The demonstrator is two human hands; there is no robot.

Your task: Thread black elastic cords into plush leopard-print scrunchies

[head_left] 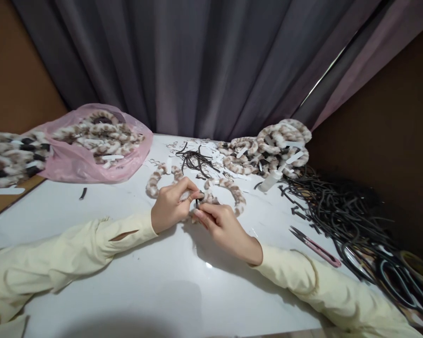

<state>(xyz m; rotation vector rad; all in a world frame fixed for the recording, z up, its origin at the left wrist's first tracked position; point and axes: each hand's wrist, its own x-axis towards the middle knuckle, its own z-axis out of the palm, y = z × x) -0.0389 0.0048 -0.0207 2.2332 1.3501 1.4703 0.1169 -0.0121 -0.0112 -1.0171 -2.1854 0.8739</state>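
Observation:
Both hands meet near the middle of the white table [162, 281]. My left hand [172, 204] pinches a small black piece [198, 202] from the left. From the right, my right hand [229, 230] closes its thumb and fingertips on the lower end of that piece. Around the fingertips lies a brown-and-white fluffy ring [237, 195], partly hidden behind my right hand. Another fluffy curved piece [154, 183] rests just beyond my left hand. How the black piece joins the fluffy material is hidden by the fingers.
A pink plastic bag [74, 164] of fluffy pieces stands at left. Black cords [197, 159] lie behind the hands. Fluffy rings [282, 141] and a white bottle [270, 180] are back right. Pink-handled snips [317, 248] lie beside a heap of black tubing [345, 211].

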